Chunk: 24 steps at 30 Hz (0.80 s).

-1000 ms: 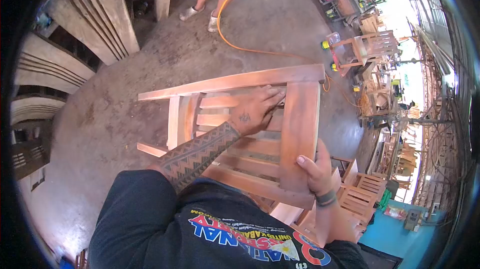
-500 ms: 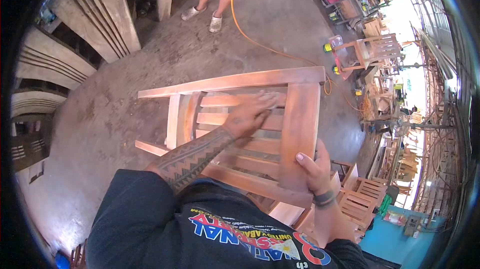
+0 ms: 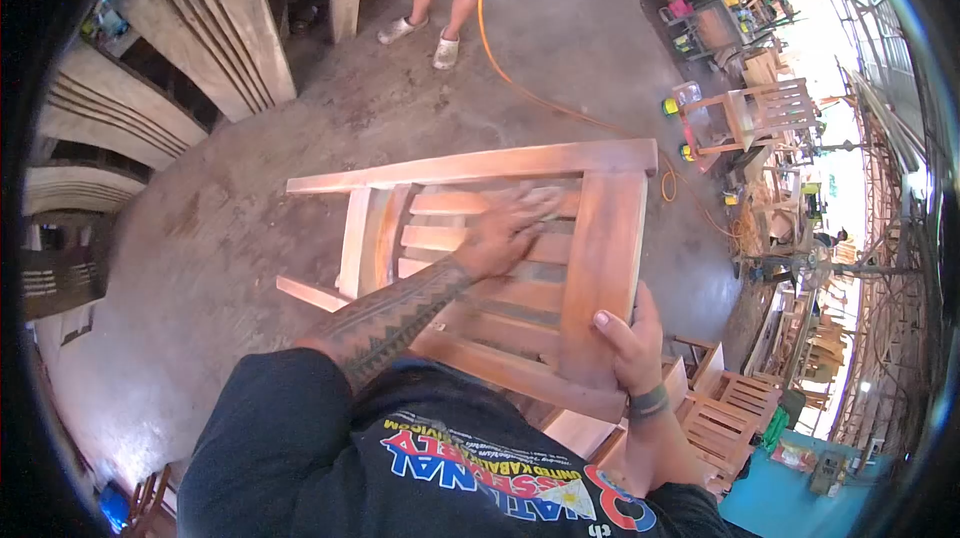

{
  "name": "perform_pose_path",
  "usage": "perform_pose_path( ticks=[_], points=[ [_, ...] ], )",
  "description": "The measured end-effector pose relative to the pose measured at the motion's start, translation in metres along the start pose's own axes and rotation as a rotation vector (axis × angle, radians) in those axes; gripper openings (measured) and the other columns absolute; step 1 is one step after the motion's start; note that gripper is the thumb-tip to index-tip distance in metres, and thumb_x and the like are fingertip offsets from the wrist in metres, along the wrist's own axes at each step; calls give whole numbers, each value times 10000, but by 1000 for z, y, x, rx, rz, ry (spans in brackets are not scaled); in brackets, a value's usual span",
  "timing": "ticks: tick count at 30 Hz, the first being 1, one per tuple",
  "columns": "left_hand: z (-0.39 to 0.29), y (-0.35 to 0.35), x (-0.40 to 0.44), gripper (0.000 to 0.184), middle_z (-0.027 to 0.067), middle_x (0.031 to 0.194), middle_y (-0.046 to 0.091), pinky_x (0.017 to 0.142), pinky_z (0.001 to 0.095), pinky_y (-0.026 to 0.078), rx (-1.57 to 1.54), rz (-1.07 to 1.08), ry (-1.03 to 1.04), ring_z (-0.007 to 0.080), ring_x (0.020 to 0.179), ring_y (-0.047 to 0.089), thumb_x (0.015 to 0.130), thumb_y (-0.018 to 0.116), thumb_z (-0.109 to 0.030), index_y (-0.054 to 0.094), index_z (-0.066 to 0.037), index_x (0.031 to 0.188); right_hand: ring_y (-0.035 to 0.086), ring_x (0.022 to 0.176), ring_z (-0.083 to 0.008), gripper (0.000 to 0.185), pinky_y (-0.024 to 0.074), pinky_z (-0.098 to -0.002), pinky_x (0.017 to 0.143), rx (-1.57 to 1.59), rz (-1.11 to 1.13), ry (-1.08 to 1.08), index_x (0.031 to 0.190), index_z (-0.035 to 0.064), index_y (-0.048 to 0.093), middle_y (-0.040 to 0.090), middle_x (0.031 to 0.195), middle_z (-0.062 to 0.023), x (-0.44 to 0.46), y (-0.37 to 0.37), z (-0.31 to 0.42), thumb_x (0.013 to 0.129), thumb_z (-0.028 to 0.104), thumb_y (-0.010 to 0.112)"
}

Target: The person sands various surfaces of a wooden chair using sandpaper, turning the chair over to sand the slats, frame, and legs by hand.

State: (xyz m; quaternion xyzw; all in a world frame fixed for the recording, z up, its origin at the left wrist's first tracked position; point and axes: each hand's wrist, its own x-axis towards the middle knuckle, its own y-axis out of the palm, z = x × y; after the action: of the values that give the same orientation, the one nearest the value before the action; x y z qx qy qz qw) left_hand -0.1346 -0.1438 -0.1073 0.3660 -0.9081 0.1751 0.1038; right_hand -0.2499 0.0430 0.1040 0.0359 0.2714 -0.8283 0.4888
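Observation:
A reddish wooden chair frame (image 3: 605, 273) with several slats lies tilted across the front of my body. The thumb of my right hand (image 3: 635, 343) rests on top of its wide end rail, and the fingers wrap round the outer edge. Over the upper slats is my left hand (image 3: 505, 233), on a tattooed forearm. Its fingers point towards the wide rail and are smeared by motion, so whether anything is under them cannot be made out.
Another person's legs (image 3: 460, 13) stand beyond the frame, beside an orange hose (image 3: 535, 96). Slatted wooden pieces (image 3: 215, 28) stand at the upper left. More wooden chairs (image 3: 780, 110) are at the right, and a slatted piece (image 3: 720, 428) is beyond my right hand.
My left hand has come back from near the wide rail and moves along the upper slats. My right hand keeps its grip. The whole view has shifted slightly.

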Motion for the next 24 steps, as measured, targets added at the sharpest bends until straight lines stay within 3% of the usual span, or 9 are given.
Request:
perform_pose_path(
  ticks=[2,7,11,12,15,16,20,21,24],
  points=[
    [-26,6,15,500,138,1669,510,1328,529,265,9,13,29,419,1587,381,1100,561,-216,563,-143,1595,670,1141,-207,632,546,-375,997,38,20,22,1379,-39,577,714,1245,-140,-3,0,-1,893,296,805],
    [39,1,-15,476,150,1638,543,1320,498,291,-57,-58,-63,395,1559,428,1101,564,-224,593,-135,1568,659,1156,-198,654,541,-368,1007,50,17,15,1407,-34,555,704,1261,-133,-2,-5,-8,900,293,807],
    [25,7,-4,459,158,1620,560,1295,500,335,-18,-45,-37,374,1508,495,1108,558,-225,609,-104,1548,663,1151,-200,647,543,-374,1007,29,14,2,1396,-37,567,706,1260,-136,-1,-2,-5,894,291,809],
    [1,5,13,447,162,1605,574,1271,488,372,-68,-35,46,353,1481,524,1115,558,-238,620,-95,1534,665,1150,-202,643,544,-375,1007,48,31,7,1393,-37,570,707,1260,-137,-1,-5,-8,893,288,808],
    [-15,-6,39,429,170,1551,623,1243,470,413,-405,111,-129,341,1440,573,1123,561,-272,653,-82,1497,671,1145,-209,630,548,-379,1002,57,32,-3,1384,-37,578,711,1259,-140,0,-5,-13,889,283,803],
    [-3,-4,31,395,161,1475,685,1201,431,465,-282,-8,38,305,1376,635,1119,583,-262,690,-64,1444,673,1143,-212,627,550,-380,1000,52,23,-12,1381,-36,581,712,1258,-140,1,-6,-13,887,282,801],
    [70,-25,-4,400,121,1406,730,1169,377,486,-424,31,-287,238,1352,646,1124,599,-251,674,-41,1456,673,1144,-214,642,553,-379,997,20,9,-15,1384,-43,577,710,1253,-141,0,-6,-12,883,293,797],
    [75,-16,-2,396,118,1408,729,1161,379,491,-389,62,-248,237,1343,651,1122,599,-244,675,-40,1453,672,1145,-214,645,553,-378,997,25,6,-7,1385,-45,576,708,1252,-140,0,-5,-11,883,295,797],
    [8,-17,31,381,116,1412,728,1143,385,503,-366,102,-198,238,1318,666,1114,604,-220,681,-33,1436,667,1147,-212,650,552,-373,995,68,16,11,1388,-48,572,703,1252,-137,1,1,-6,884,297,793]
  ],
)
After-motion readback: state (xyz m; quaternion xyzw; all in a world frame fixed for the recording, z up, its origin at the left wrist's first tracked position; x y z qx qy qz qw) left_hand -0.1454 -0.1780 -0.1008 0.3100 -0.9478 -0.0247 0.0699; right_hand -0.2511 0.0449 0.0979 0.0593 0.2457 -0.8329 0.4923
